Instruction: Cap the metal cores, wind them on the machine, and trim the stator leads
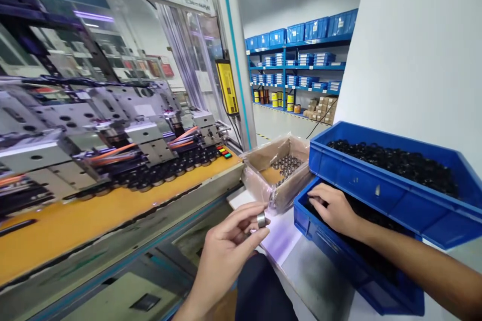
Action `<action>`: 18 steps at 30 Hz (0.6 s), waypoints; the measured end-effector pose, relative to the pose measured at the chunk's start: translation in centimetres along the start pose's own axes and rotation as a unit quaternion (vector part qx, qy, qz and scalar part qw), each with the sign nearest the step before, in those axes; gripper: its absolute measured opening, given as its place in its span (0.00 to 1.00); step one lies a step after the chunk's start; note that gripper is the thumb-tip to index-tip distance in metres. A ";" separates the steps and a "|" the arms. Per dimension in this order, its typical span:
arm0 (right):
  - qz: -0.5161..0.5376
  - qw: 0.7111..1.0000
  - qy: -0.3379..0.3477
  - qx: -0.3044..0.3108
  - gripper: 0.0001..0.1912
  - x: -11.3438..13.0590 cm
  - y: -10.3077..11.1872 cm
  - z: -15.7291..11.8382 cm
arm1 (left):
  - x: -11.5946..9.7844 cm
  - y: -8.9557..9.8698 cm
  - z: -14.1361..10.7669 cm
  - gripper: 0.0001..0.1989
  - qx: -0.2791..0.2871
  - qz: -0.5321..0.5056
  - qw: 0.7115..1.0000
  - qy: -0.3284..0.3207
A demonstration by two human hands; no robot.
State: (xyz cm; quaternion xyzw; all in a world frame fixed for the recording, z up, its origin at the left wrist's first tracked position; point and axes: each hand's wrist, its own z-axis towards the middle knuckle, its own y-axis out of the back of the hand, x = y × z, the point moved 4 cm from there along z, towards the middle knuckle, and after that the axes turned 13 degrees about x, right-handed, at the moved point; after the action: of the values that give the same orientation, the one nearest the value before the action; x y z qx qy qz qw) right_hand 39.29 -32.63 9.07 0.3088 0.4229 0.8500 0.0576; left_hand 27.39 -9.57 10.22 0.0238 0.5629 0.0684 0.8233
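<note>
The near ring (pixel 261 219) is silvery grey. On the right, the lower bin (pixel 324 242) and the upper bin (pixel 354 180) are blue, the upper one's parts (pixel 395 163) glossy black. The carton (pixel 259 188) is tan. On the left, the worktop (pixel 75 218) is mustard yellow. Far off, the shelving (pixel 284 72) is blue, the floor tape (pixel 263 137) yellow-and-black striped.

And there's the left hand (pixel 229 241) pinching a small metal ring (pixel 261 219), while the right hand (pixel 338 210) is down in the lower blue bin (pixel 320 247)! Just beside sits a cardboard box (pixel 258 180) of metal pieces (pixel 288 165), and the upper blue bin (pixel 376 189) carries black parts (pixel 395 163).
</note>
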 end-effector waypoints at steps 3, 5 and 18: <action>0.033 0.998 0.050 -0.011 0.07 3.9 -0.5 1.7 | 0.4 -0.2 -1.0 0.12 0.008 -0.023 1.000 0.020; 0.071 0.995 0.073 -0.019 0.06 6.1 -1.1 2.0 | 1.1 -0.6 -1.7 0.12 0.018 -0.073 0.996 0.037; 0.165 0.968 0.178 0.057 0.08 9.3 -2.6 -0.5 | 1.9 -1.2 -3.8 0.16 -0.019 -0.066 0.997 -0.031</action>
State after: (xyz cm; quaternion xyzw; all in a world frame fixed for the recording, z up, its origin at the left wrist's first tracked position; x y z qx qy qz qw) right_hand 31.08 -28.00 11.36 0.2207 0.4172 0.8637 -0.1772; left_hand 24.60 -10.62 6.94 -0.0267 0.5360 0.0241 0.8434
